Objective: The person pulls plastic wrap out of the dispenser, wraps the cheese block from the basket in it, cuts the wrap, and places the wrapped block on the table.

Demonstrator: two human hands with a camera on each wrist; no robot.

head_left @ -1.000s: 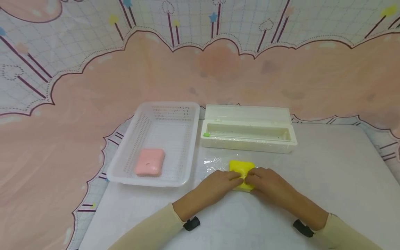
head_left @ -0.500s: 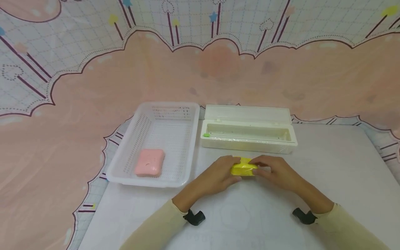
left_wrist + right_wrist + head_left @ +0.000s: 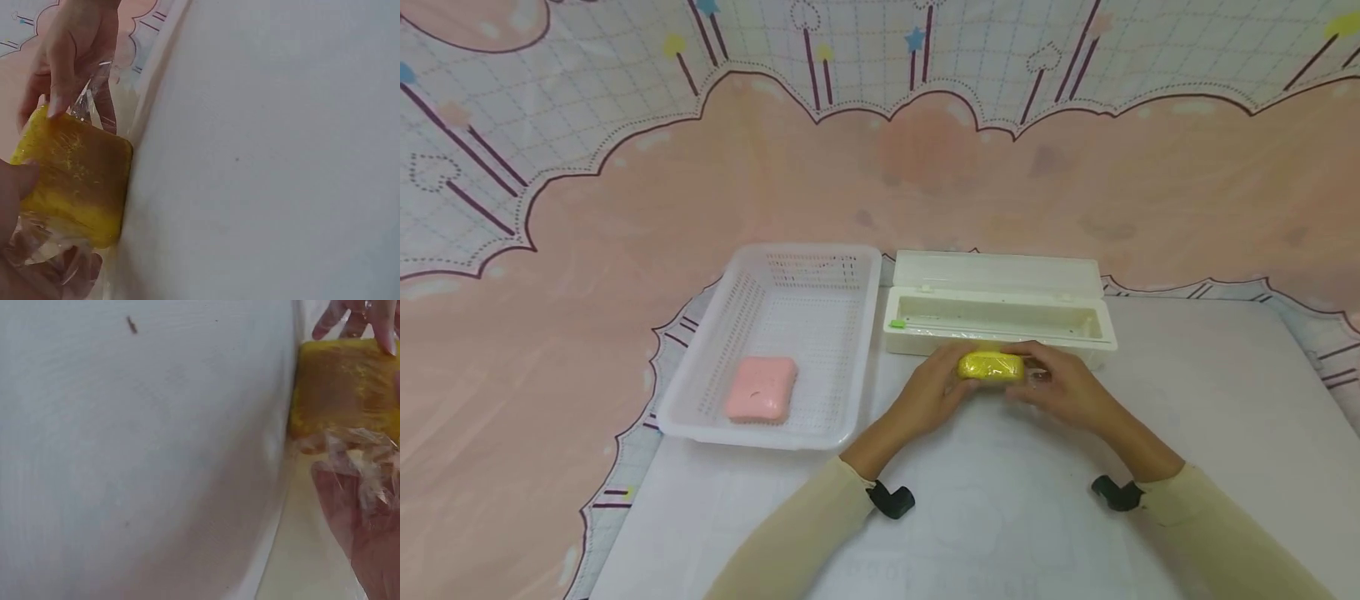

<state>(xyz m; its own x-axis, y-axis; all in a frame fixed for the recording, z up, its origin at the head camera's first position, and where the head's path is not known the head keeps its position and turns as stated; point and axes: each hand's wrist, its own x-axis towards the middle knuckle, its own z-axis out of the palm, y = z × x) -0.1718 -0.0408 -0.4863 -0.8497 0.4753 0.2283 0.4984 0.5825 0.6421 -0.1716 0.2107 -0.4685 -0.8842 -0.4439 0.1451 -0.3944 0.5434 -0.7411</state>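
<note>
A yellow rounded square block (image 3: 990, 367), its exact kind unclear, is wrapped in clear plastic film and tilted up on edge between both hands. My left hand (image 3: 928, 392) grips its left side, thumb toward me. On the right side, my right hand (image 3: 1063, 392) pinches it between thumb and fingers. Loose film (image 3: 94, 94) bunches at the block's side by the right hand in the left wrist view. More crumpled film (image 3: 369, 469) shows in the right wrist view. The fingers behind the block are partly hidden.
Just behind the hands stands a long cream plastic-wrap dispenser (image 3: 1000, 262), lid raised, with a green slider (image 3: 897, 324) on its front edge. To the left, a white perforated basket (image 3: 857, 367) holds a pink rounded block (image 3: 762, 389). White cloth (image 3: 970, 525) covers the table.
The yellow block was lying flat with both hands pressing on it; now it is lifted, tipped upright and moved away toward the dispenser. The film that lay spread beside it has come up with it.
</note>
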